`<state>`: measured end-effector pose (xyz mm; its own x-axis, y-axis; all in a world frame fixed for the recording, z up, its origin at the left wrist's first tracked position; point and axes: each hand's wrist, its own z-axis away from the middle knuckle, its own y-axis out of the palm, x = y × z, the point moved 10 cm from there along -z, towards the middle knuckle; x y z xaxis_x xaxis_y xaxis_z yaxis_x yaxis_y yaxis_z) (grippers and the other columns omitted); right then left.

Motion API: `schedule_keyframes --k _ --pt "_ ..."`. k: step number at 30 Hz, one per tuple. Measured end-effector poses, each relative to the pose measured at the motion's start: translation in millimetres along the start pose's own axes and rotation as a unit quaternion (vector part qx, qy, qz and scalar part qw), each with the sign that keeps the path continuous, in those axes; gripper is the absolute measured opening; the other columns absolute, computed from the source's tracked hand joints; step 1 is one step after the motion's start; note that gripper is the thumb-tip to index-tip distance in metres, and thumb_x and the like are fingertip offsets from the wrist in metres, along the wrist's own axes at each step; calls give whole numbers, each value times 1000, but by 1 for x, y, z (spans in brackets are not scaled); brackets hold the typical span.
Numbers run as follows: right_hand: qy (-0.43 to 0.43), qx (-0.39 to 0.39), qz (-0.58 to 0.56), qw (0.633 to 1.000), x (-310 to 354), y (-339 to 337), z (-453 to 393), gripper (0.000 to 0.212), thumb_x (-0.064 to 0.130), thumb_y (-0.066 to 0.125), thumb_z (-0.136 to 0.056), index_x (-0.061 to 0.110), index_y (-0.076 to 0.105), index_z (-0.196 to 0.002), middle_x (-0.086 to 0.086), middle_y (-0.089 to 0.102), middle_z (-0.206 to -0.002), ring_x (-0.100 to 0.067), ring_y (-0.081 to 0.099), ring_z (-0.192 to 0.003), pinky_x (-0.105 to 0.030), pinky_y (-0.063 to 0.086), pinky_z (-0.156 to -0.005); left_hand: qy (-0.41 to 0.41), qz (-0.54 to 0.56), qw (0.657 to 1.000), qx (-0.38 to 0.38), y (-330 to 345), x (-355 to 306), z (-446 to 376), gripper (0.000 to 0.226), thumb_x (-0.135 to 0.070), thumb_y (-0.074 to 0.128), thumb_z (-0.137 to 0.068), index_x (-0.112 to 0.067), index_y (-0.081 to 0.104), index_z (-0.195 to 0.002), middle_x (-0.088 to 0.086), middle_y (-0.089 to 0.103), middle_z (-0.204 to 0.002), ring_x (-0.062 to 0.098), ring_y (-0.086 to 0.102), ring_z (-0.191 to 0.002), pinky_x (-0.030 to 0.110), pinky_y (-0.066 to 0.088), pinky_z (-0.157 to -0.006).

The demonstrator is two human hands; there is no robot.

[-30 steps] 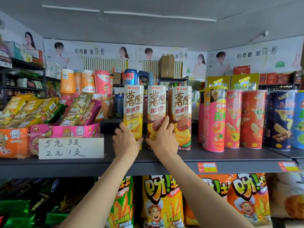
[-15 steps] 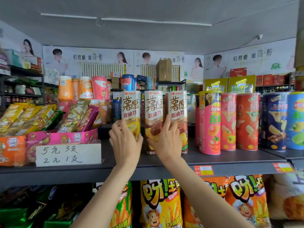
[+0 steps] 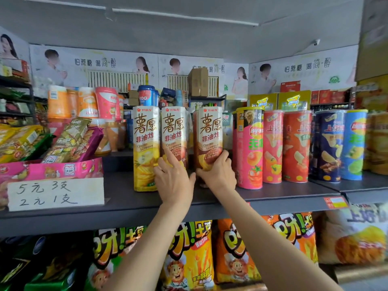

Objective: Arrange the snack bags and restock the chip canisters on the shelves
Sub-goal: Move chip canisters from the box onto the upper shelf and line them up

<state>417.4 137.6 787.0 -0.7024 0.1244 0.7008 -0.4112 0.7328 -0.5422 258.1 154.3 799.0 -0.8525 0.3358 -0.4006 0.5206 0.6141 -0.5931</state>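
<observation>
Three tall cream chip canisters stand side by side on the dark shelf (image 3: pixel 283 196). The left canister (image 3: pixel 144 148) has a yellow base and stands free. My left hand (image 3: pixel 174 181) holds the middle canister (image 3: pixel 173 131) low down, with the index finger straight up its front. My right hand (image 3: pixel 218 174) grips the lower part of the right canister (image 3: pixel 210 131), fingers curled round its right side. A narrow gap separates the middle and right canisters. Orange and yellow snack bags (image 3: pixel 189 255) hang on the shelf below.
Right of my hands stand round canisters: a pink one (image 3: pixel 248 148), two red ones (image 3: pixel 273 145) and a blue one (image 3: pixel 329 143). At the left sit a pink box of snack bars (image 3: pixel 52 169) and a handwritten price sign (image 3: pixel 55 194).
Both hands shifted one canister to the right: left hand from the left canister to the middle one, right hand from the middle to the right one, which now stands slightly apart.
</observation>
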Motion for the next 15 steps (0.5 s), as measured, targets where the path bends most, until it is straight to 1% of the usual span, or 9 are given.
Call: schedule_keyframes --k 3,6,8,11,15 --pt "-5 11 1 1000 -2 -3 2 73 41 72 -75 10 29 -125 -12 43 -131 -36 48 -119 -41 42 -89 3 -60 998 11 4 -2 -3 101 -50 57 -86 -1 -9 -145 21 39 -135 29 40 -118 33 37 -97" --pt "-16 16 4 1000 -2 -5 4 69 42 71 -76 9 32 -122 -11 45 -130 -34 49 -118 -40 42 -87 -17 -72 997 23 8 3 -3 95 -47 57 -87 0 -1 -145 21 39 -134 30 40 -118 35 37 -97" --pt "-19 18 -3 1000 -1 -5 4 69 42 72 -76 8 32 -121 -11 46 -129 -34 49 -118 -41 42 -88 -24 -60 997 40 12 4 -2 89 -46 57 -87 -1 6 -143 20 38 -134 30 41 -118 34 39 -95" --pt "-19 20 -3 1000 -2 -6 4 69 42 72 -76 8 33 -121 -11 47 -129 -33 50 -117 -40 43 -88 -29 -2 997 65 17 3 -2 78 -41 61 -87 -3 16 -139 18 36 -133 30 44 -119 32 45 -89" --pt "-35 18 3 999 1 -7 6 71 44 72 -75 9 32 -121 -9 46 -130 -32 49 -119 -40 43 -89 -24 21 997 64 18 2 -3 73 -40 61 -87 -3 21 -136 17 36 -132 31 44 -121 32 47 -87"
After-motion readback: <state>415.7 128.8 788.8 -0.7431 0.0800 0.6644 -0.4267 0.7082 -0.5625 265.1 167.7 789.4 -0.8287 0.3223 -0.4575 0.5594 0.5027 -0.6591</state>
